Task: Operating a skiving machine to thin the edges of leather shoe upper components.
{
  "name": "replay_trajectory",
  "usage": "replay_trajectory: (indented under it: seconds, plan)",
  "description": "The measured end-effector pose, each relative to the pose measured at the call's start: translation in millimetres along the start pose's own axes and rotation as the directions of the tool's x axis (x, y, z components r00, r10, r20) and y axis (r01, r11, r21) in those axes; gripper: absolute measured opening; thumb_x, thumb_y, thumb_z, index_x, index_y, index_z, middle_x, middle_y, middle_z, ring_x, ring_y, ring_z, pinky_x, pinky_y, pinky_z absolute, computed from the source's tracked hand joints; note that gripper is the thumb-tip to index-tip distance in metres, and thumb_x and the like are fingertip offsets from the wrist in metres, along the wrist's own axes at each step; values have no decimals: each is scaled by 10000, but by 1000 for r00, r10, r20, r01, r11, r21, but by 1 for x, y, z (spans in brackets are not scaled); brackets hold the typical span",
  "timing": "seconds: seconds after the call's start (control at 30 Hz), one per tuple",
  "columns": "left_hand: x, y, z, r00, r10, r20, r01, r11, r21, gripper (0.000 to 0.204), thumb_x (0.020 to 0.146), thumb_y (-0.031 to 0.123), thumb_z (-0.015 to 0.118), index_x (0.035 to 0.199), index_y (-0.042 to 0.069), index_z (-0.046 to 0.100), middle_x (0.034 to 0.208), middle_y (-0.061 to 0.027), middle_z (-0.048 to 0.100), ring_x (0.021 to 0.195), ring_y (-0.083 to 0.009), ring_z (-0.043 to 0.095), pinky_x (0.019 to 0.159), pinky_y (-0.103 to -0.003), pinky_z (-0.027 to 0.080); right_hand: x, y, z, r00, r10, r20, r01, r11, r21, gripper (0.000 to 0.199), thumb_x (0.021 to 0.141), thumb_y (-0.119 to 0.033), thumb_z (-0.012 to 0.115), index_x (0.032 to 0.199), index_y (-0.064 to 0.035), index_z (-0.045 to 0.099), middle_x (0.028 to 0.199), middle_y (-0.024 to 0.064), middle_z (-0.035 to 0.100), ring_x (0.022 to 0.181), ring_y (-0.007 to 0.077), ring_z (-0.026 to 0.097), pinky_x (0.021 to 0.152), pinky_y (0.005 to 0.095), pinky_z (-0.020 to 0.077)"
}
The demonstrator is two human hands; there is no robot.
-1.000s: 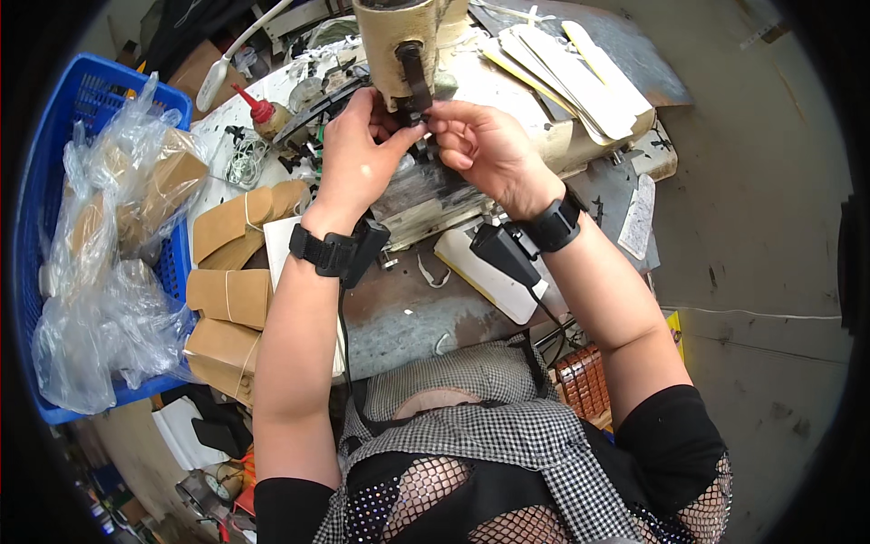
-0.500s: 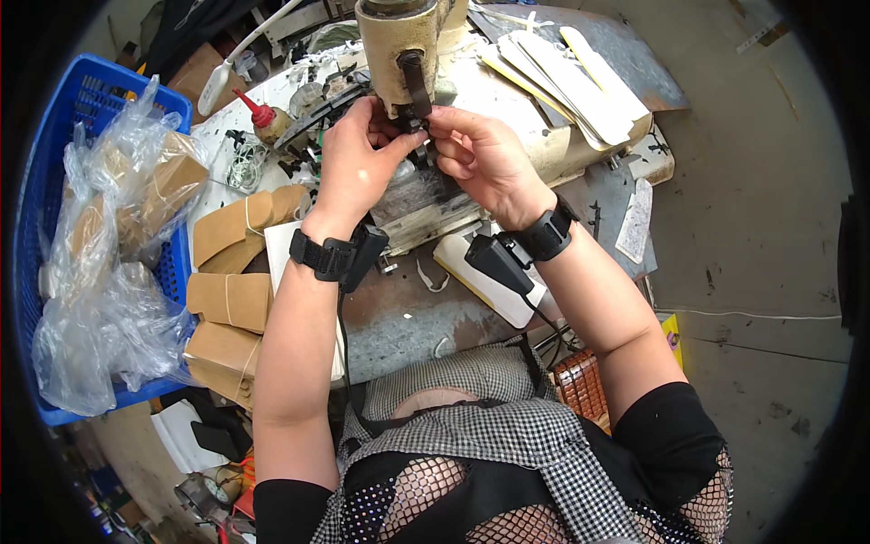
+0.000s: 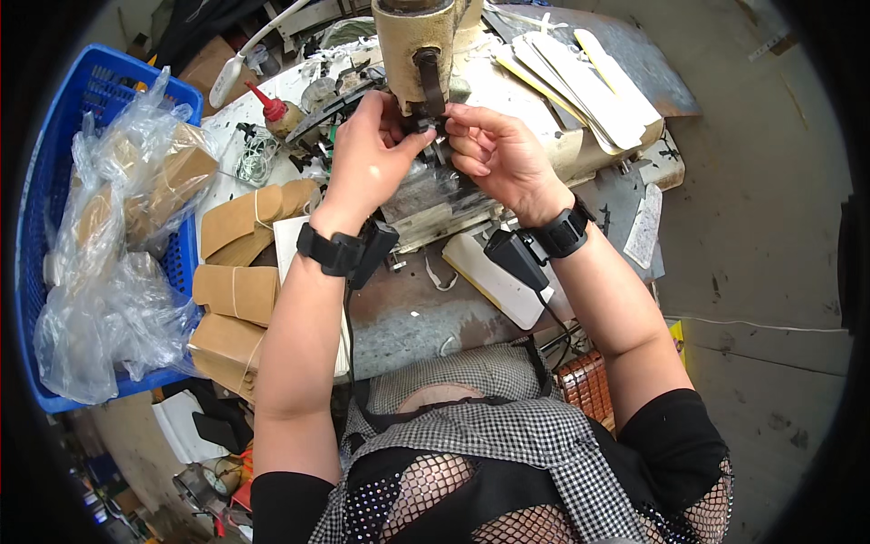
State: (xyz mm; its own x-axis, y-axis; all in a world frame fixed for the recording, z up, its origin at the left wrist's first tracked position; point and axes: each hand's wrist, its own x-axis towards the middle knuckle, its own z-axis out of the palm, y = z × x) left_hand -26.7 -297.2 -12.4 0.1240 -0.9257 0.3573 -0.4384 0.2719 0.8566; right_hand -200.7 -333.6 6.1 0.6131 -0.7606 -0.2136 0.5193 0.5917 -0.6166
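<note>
The cream sewing machine [image 3: 412,59] stands in front of me, its worn head hanging over the work spot. My left hand [image 3: 372,163] is at the left of the needle area, thumb and fingers bent inward around small dark parts below the head. From the right, my right hand [image 3: 498,154] holds thumb and forefinger pinched together beside the dark metal lever [image 3: 430,82], its other fingers curled. Whatever either hand pinches is too small or hidden to name. Both wrists carry black strapped devices.
To the left is a blue crate [image 3: 186,263] with plastic-wrapped tan pieces. Bundled tan pieces [image 3: 236,292] lie beside it. A red-tipped bottle [image 3: 276,113] stands behind my left hand. White pieces [image 3: 580,91] are stacked at the right; another white piece [image 3: 498,281] lies nearer me.
The whole view has shifted slightly, so the machine and table appear farther right. Both hands stay at the needle area, with only slight finger movement.
</note>
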Motion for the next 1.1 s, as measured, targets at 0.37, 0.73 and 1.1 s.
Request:
replay_trajectory:
  seconds: [0.37,0.73,1.1]
  plan:
    - [2,2,-9,994,23,103,-20,999,-33,320,762,117,743,985,-21,559,746,-59,642,623,-106,574,581,-251,470,-2,5,-2,998,-49,42,53,994,-98,91,872,-67,595,938,-10,569,692,-39,477,512,44,342,440,200,276]
    - [5,4,-7,994,51,95,-43,996,-81,356,748,117,751,981,-38,530,788,-111,649,660,-164,610,631,-295,491,-1,1,-6,997,-37,65,41,998,-52,154,837,-19,596,986,15,585,677,-38,472,508,51,350,457,215,281]
    - [8,-3,-11,985,55,166,-15,972,-233,332,774,59,730,1013,-24,515,870,-91,641,758,-122,604,681,-261,497,-3,0,2,998,-58,-13,57,995,-88,123,843,-27,580,961,7,584,647,-38,435,495,65,345,457,230,293]
